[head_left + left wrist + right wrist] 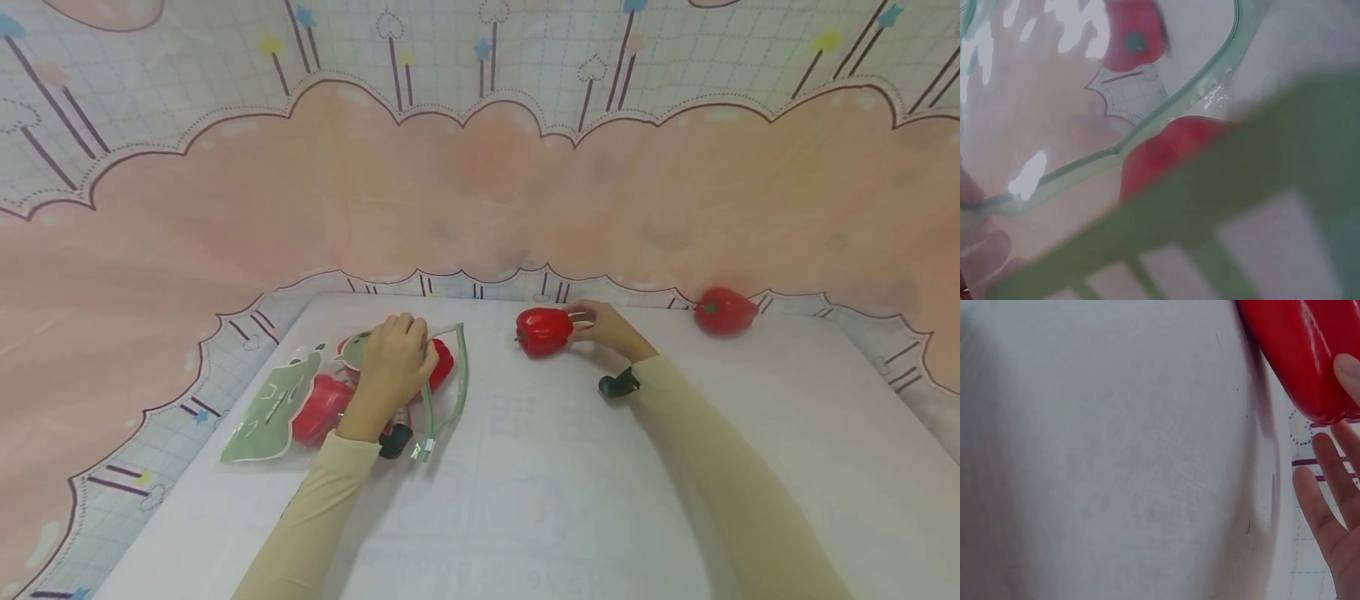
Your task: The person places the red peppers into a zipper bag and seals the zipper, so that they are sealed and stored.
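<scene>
Left hand (393, 371): grips green-printed clear plastic bag (273, 408).
Bag contents: rounded red items (322, 410).
Right hand (606, 327): pinches glossy red bell pepper (543, 332).

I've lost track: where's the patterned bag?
In the head view, the bag lies on the left, beneath the left hand and left of the red pepper the right hand touches.

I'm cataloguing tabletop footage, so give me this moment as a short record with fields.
Left hand: grips a clear plastic bag with green print
Right hand: pinches a glossy red bell pepper, outside the bag
Inside bag: at least two red peppers
Far right: another rounded red pepper, untouched
Surface: white tabletop
</scene>
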### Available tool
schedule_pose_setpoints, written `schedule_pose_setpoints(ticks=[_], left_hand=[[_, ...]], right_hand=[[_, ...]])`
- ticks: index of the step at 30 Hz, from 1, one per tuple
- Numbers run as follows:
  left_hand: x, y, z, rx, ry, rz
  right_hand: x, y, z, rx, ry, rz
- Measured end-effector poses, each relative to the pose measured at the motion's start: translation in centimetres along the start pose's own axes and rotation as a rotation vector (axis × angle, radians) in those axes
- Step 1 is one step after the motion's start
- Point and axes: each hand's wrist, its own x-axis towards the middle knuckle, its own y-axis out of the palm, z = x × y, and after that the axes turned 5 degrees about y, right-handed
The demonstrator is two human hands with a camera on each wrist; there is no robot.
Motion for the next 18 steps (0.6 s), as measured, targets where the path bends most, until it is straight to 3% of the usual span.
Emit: schedule_pose_setpoints(ticks=[10, 18], left_hand=[[0.0, 0.1, 0.1, -0.006, -0.004, 0.010], [0.0, 0.1, 0.0, -0.008, -0.013, 0.026]], right_hand=[[0.2, 0.5, -0.1, 0.086, 0.009, 0.035], [0.2, 1.1, 0.0, 0.041, -0.029, 0.073]])
